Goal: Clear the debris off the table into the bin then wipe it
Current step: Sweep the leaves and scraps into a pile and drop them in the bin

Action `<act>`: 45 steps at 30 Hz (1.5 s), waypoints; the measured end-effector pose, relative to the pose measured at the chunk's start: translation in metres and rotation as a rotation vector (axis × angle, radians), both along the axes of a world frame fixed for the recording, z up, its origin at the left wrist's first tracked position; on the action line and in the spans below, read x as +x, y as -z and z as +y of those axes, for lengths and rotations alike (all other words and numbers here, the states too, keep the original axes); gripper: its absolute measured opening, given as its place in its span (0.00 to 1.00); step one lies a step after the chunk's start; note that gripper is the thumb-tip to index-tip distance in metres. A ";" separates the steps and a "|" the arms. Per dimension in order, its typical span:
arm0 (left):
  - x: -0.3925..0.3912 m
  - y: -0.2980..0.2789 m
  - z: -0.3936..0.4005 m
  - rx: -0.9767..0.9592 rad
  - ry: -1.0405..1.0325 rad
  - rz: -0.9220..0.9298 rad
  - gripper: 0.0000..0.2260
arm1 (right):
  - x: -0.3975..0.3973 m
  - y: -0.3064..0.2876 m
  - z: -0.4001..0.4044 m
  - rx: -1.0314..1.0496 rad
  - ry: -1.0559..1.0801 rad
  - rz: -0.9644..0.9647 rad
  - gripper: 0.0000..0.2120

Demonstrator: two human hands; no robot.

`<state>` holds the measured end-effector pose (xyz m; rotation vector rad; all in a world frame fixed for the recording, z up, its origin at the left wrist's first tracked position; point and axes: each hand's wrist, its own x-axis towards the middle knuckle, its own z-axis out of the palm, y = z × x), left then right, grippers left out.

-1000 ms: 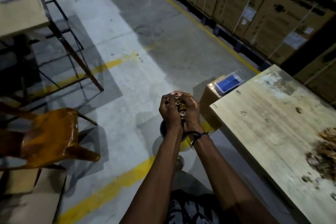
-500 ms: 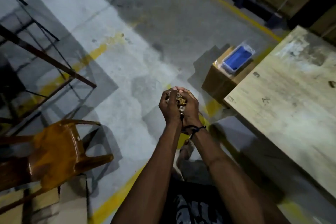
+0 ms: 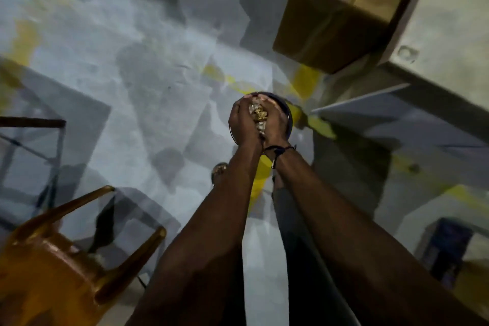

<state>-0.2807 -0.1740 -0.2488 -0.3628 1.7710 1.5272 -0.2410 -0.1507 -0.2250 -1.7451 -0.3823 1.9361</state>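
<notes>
Bin (image 3: 289, 116) mostly hidden beneath fingers (image 3: 239, 111); debris (image 3: 259, 114) blurred between them; table (image 3: 449, 21) cut off at right.

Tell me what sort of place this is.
Probably a warehouse or workshop floor: bare concrete floor with painted yellow lines, a cardboard box standing on it beside a rough table, and an orange plastic chair.

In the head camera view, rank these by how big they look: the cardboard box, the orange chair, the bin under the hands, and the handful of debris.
1. orange chair, though it sits nearest the camera and is cut off by the frame
2. cardboard box, close behind the chair, also cropped
3. bin, mostly hidden by the hands
4. debris
</notes>
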 end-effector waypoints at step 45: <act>0.009 -0.304 -0.043 0.189 0.692 -0.160 0.11 | 0.111 -0.291 -0.058 0.228 0.099 0.050 0.26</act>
